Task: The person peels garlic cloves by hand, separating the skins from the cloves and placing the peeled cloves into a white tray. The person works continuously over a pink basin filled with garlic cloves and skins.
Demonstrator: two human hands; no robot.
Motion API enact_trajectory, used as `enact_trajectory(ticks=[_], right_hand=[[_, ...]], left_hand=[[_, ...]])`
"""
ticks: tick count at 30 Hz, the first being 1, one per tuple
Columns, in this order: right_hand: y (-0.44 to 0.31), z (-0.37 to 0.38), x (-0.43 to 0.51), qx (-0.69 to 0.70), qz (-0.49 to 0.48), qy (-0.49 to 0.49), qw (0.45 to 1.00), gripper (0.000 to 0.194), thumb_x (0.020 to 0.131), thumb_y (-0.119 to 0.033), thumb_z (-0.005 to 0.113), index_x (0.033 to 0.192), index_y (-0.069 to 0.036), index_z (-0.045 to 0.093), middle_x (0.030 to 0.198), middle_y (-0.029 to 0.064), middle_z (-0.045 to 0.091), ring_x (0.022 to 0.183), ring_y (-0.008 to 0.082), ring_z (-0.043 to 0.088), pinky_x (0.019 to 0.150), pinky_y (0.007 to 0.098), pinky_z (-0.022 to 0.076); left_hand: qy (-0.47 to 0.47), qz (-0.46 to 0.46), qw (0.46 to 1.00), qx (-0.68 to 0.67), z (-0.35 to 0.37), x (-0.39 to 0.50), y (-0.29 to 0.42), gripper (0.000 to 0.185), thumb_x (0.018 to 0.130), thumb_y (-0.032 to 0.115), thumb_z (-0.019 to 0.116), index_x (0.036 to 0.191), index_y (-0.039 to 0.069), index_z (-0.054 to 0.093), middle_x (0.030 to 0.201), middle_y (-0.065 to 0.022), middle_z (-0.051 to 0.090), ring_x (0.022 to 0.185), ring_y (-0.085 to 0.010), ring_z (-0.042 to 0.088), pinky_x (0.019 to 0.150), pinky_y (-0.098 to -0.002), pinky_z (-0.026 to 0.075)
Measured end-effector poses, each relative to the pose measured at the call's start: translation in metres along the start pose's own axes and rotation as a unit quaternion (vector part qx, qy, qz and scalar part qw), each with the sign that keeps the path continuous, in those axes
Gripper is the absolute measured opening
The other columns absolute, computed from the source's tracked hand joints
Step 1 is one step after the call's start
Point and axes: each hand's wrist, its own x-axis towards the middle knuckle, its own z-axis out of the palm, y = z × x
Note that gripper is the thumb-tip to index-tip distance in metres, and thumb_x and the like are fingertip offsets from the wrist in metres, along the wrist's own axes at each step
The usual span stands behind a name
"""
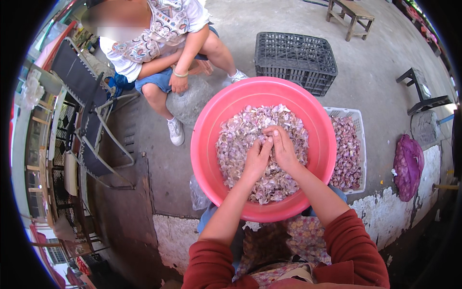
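My left hand (258,156) and my right hand (282,146) meet above a large pink plastic basin (205,159). Their thumbs and fingertips come together around something small, which the fingers mostly hide; it may be a garlic clove. A thick layer of purple-white papery garlic skins (238,144) covers the basin's bottom below my hands. Right of the basin, partly under its rim, a white plastic crate (362,144) holds many purplish garlic cloves (346,155). A floral apron (305,234) covers my lap.
A person (158,47) sits opposite, arms crossed over the knees, beside a round stone (191,99). A black plastic crate (296,61) stands beyond the basin. A folding chair (94,119) is at left; a purple mesh sack (408,166), small stool (418,86) and wooden bench (352,14) are at right.
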Motion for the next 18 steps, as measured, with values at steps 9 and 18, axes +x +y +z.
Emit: enact_trajectory(ticks=[9, 18], right_hand=[[-0.004, -0.004, 0.002, 0.073, 0.035, -0.009, 0.997, 0.029, 0.104, -0.028, 0.033, 0.103, -0.005, 0.05, 0.096, 0.0081, 0.056, 0.092, 0.0166, 0.054, 0.088, 0.0316, 0.0426], [0.001, -0.005, 0.002, 0.059, 0.058, 0.02, 0.996, 0.03, 0.102, -0.027, 0.034, 0.102, -0.004, 0.052, 0.095, 0.01, 0.056, 0.091, 0.0192, 0.055, 0.086, 0.0332, 0.0432]], left_hand=[[-0.001, 0.1, 0.992, 0.083, 0.005, -0.001, -0.017, 0.028, 0.096, 0.027, 0.052, 0.094, -0.001, 0.045, 0.078, -0.0062, 0.055, 0.069, -0.0096, 0.051, 0.057, -0.026, 0.043], [-0.037, 0.067, 0.994, 0.076, 0.006, -0.008, -0.007, 0.024, 0.096, 0.023, 0.051, 0.099, 0.0, 0.046, 0.08, -0.0072, 0.056, 0.071, -0.0115, 0.053, 0.06, -0.0273, 0.044]])
